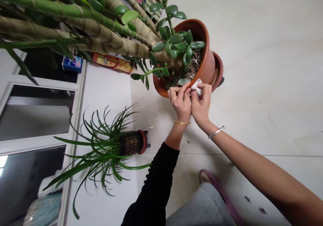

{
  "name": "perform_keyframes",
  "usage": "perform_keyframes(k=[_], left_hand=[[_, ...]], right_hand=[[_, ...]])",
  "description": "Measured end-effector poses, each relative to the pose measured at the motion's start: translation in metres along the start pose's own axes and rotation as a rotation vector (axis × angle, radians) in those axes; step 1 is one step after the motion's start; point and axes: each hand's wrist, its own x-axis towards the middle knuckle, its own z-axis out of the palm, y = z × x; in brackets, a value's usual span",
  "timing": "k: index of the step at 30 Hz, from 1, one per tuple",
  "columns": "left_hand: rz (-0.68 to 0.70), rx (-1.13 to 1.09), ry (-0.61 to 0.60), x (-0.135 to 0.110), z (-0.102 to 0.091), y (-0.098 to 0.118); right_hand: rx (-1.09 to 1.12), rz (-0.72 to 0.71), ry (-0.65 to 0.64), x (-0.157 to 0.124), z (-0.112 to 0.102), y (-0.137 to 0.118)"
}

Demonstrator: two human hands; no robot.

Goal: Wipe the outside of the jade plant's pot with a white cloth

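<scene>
The right hand pinches a crumpled white tissue between thumb and fingers, at the near edge of the terracotta pot. The left hand is right beside it, the wrists close together, its thumb and fingers bent in at the same stretch of rim. Whether these fingers grip the rim, the tissue or the leaf at their tips, I cannot tell.

The view lies on its side, with the plants' tops toward the left. The pot stands in a matching saucer on the floor. Thick ringed stems rise from it, and a jade plant leans over its rim, above the soil.

By the floor's edge at the wall, well apart from both hands, is a black pot with gold lettering, on a red saucer with black feet. Long narrow leaves spread from it. A red and yellow packet and a blue box show behind the stems.

The left wrist has a gold bracelet below a black sleeve; the right wrist has a silver bracelet. A grey trouser leg and a purple slipper show below.
</scene>
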Motion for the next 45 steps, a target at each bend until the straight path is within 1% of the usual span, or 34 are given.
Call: perform_keyframes(k=[4,8,12,14,15,16,18,20,23,27,29,31,33,35,37,39,42,43,45], left_hand=[[-0.02,0.006,-0.026,0.0,0.001,0.002],[0.003,0.013,-0.02,0.0,0.002,0.003],[0.008,0.026,-0.013,-0.001,0.003,0.002],[0.0,0.023,-0.014,-0.001,0.003,0.002],[-0.004,0.021,-0.013,-0.001,0.003,0.003],[-0.006,0.022,-0.009,-0.001,0.004,0.003],[-0.011,0.03,0.0,-0.001,0.005,0.004],[-0.006,0.024,0.015,-0.001,0.006,0.006],[0.002,0.013,0.028,0.0,0.007,0.007],[0.017,0.086,0.037,0.0,0.007,0.008],[0.034,0.102,0.037,0.001,0.005,0.009],[0.044,0.098,0.036,0.001,0.004,0.009],[0.036,0.084,0.018,0.001,0.003,0.007],[0.014,0.069,-0.012,0.0,0.003,0.005],[-0.007,0.059,-0.038,0.0,0.003,0.004],[-0.007,0.059,-0.03,-0.001,0.003,0.003],[0.029,0.045,0.013,-0.001,0.004,0.003],[0.037,0.043,0.023,-0.001,0.005,0.003],[0.038,0.054,0.025,-0.001,0.006,0.004]], right_hand=[[0.0,-0.022,0.042,0.019,-0.001,0.006],[-0.034,-0.07,0.127,0.058,-0.007,0.016],[-0.056,-0.133,0.095,0.106,-0.013,0.029],[-0.07,-0.146,0.084,0.121,-0.013,0.033],[-0.071,-0.148,0.081,0.124,-0.014,0.034],[-0.07,-0.146,0.08,0.124,-0.014,0.034],[-0.073,-0.137,0.079,0.115,-0.015,0.034],[-0.087,-0.126,0.074,0.098,-0.018,0.033],[-0.124,-0.091,0.032,0.064,-0.017,0.038],[-0.143,-0.018,-0.017,0.025,-0.001,0.053],[-0.144,-0.01,-0.02,0.013,0.007,0.06],[-0.144,-0.013,-0.017,0.01,0.011,0.064],[-0.144,-0.013,-0.009,0.015,0.009,0.066],[-0.143,-0.022,0.014,0.029,0.002,0.065],[-0.146,-0.045,0.062,0.052,-0.006,0.062],[-0.157,-0.066,0.118,0.078,-0.014,0.06],[-0.143,-0.096,0.105,0.109,-0.02,0.056],[-0.136,-0.1,0.095,0.114,-0.021,0.055],[-0.135,-0.094,0.082,0.111,-0.022,0.053]])
